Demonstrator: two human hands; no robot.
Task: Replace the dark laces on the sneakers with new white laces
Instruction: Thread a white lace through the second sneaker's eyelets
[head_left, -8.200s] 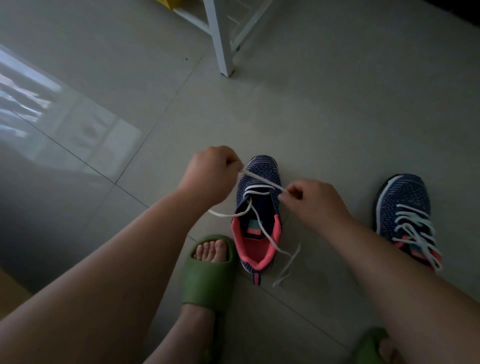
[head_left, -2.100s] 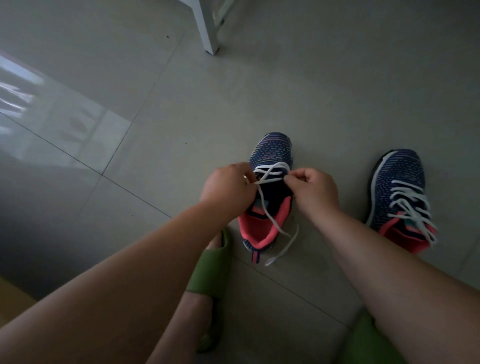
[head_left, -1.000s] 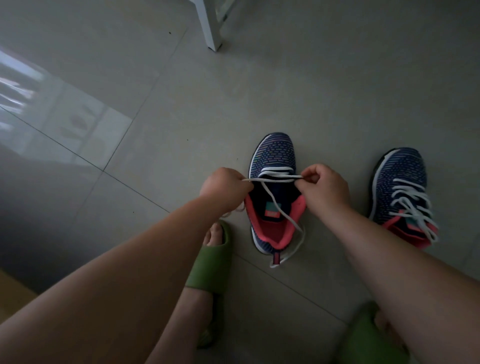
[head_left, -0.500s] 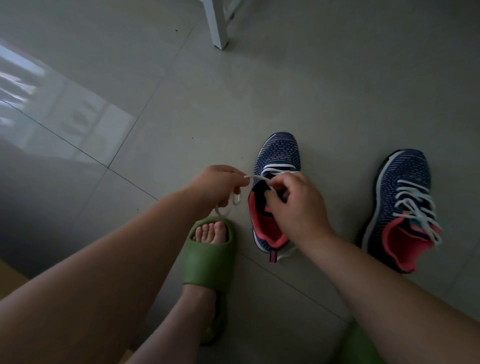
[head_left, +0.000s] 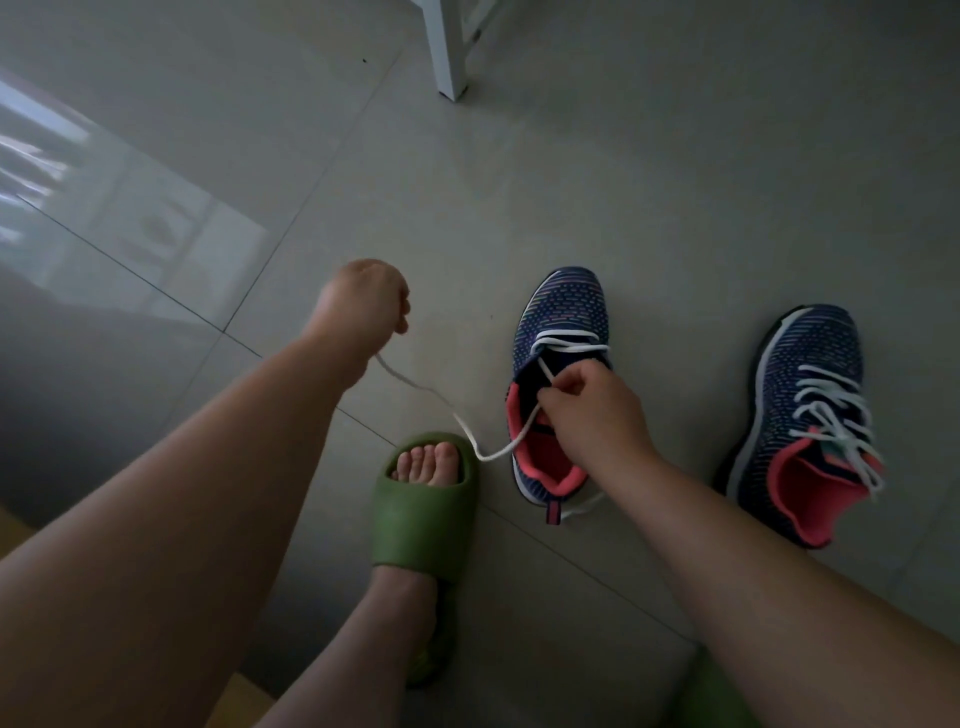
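R hand (head_left: 592, 410) is curled over the mid sneaker (head_left: 558, 384), center-right of frame, fingertips pinching the white lace (head_left: 470, 439) right at the tongue. L hand (head_left: 363, 306), fisted around the lace's other end, sits up and left w/ the cord sagging between them in a loose curve. The sneaker's a navy striped knit w/ coral lining, only the top couple rows laced. 2nd sneaker (head_left: 808, 415) at far right is fully laced in white. Green foam slide (head_left: 423, 519) below, glossy grey tile (head_left: 649, 182) underneath.
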